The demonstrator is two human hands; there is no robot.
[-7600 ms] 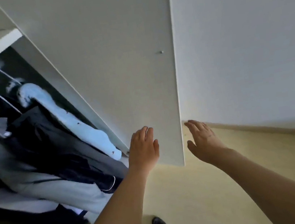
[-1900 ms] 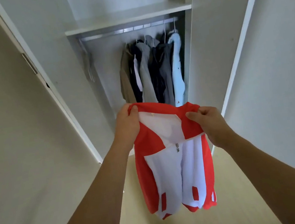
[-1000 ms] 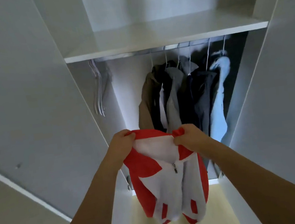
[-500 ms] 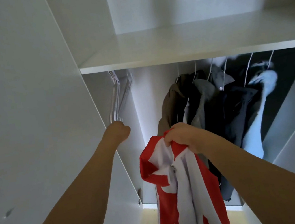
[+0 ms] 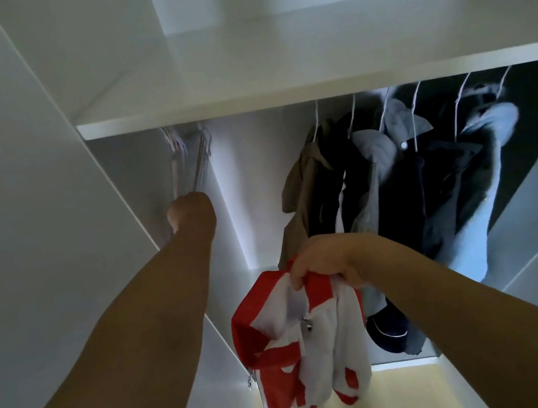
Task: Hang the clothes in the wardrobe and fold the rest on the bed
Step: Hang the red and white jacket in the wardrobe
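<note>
The red-and-white jacket (image 5: 300,341) hung bunched with its long axis vertical, collar uppermost, in front of the open wardrobe (image 5: 31,168). The right hand (image 5: 324,261) gripped its collar. The left hand (image 5: 191,211) reached the empty hangers (image 5: 190,159) below the shelf (image 5: 314,90); its grip could not be determined. Inside the wardrobe, hung shirts (image 5: 406,184) occupied the right side.

Dim wardrobe interior (image 5: 251,185), brighter floor (image 5: 408,391) below; empty hangers (image 5: 189,159) motion-blurred (edges bend, wide-angle).
</note>
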